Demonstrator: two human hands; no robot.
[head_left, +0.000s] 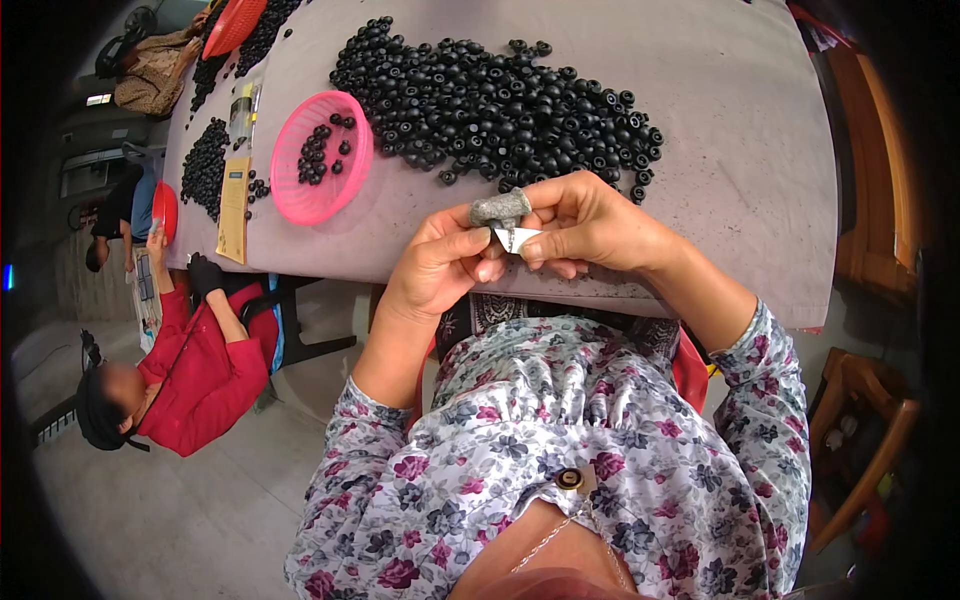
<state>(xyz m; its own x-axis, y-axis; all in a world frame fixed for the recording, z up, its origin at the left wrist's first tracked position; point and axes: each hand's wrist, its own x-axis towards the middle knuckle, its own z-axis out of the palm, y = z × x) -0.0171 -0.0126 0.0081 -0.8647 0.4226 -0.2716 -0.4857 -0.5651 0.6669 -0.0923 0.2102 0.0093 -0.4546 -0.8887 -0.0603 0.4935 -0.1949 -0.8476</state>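
Note:
My left hand point(440, 258) and my right hand point(598, 226) meet above the table's near edge, fingers closed in a pinch. Between their thumbs and fingers they grip a small white piece point(517, 239), flat like paper or tape, with a dark mark on it. A grey, rough-textured cover point(500, 207) sits at the fingertips, seemingly round my left index finger, and the right index finger lies against its end. Whether something small is hidden under the white piece I cannot tell. Just beyond my hands spreads a large heap of round black parts point(500, 110), each with a hole or recess.
A pink mesh basket point(282, 165) with several black parts stands left of the heap. Beside it lie a tan card strip point(234, 208) and a smaller black pile point(205, 168). A person in red point(215, 385) works at the left; a wooden chair point(865, 440) stands at right.

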